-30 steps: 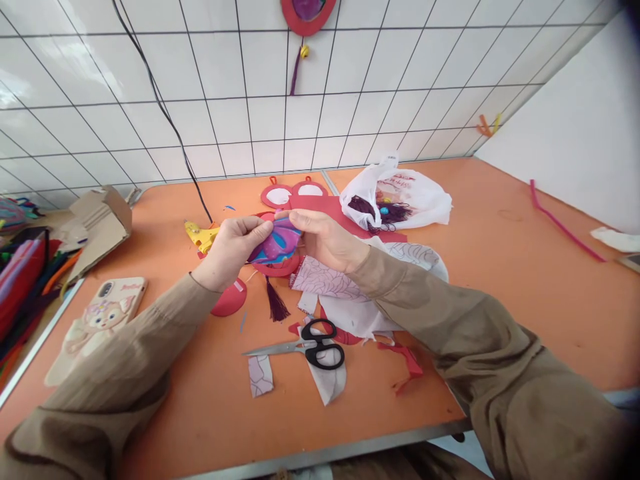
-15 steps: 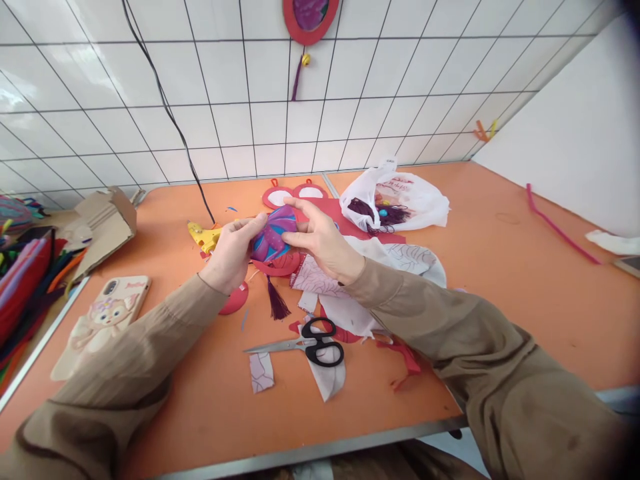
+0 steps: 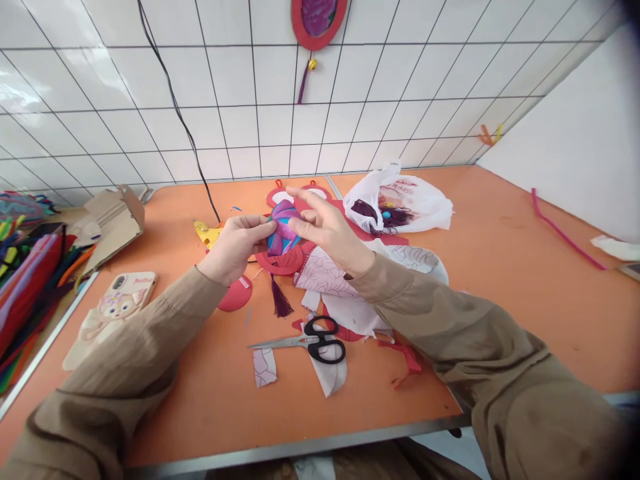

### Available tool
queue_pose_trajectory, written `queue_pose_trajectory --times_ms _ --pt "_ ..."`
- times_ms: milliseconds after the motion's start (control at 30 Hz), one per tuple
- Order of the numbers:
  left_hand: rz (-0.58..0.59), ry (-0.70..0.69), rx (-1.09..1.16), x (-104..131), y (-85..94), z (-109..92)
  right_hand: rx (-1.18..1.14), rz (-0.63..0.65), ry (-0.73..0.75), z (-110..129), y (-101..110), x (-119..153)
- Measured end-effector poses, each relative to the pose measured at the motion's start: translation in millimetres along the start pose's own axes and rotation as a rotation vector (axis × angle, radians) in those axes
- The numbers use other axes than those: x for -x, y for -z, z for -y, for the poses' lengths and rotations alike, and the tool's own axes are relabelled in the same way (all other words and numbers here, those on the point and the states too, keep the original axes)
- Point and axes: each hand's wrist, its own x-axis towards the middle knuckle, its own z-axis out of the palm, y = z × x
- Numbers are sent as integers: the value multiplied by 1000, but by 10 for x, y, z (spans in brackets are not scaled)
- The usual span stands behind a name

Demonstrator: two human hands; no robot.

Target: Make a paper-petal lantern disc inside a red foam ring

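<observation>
A small purple and blue patterned fabric piece (image 3: 284, 230) is held up between my two hands above the table. My left hand (image 3: 235, 245) pinches its left edge between thumb and fingers. On the other side, my right hand (image 3: 330, 230) grips it with the thumb, its index finger stretched out. Below the fabric lies a red ring (image 3: 283, 262) with a dark purple tassel (image 3: 281, 297). A red disc (image 3: 236, 294) rests near my left wrist. Closer to me are black-handled scissors (image 3: 320, 340) on white fabric scraps (image 3: 330, 373).
A yellow glue gun (image 3: 207, 233) lies behind my left hand. At the back sits a white plastic bag (image 3: 425, 200) with purple threads. A phone (image 3: 117, 303), a torn cardboard box (image 3: 117, 223) and coloured pipe cleaners (image 3: 35, 280) occupy the left. Patterned cloth (image 3: 327, 270) lies under my right forearm.
The fabric piece, spread fairly flat before, is now folded and bunched narrower between my fingers. My hands have come slightly closer together. The whole view has shifted a little.
</observation>
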Motion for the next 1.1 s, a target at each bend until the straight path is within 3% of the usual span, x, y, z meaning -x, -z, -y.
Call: queue_pose_trajectory --times_ms 333,733,933,1000,1100 --pt "8 -29 -20 21 -43 48 -183 -109 -70 -129 -16 100" --pt "39 -102 -91 81 -102 48 84 -146 9 -73 -5 81" --pt "-34 -289 -395 37 -9 -46 -71 -98 -87 2 8 93" --pt "20 -353 -446 29 26 -77 -185 -61 -147 10 13 89" --pt "153 -319 -434 26 47 -82 -345 -15 -283 8 20 83"
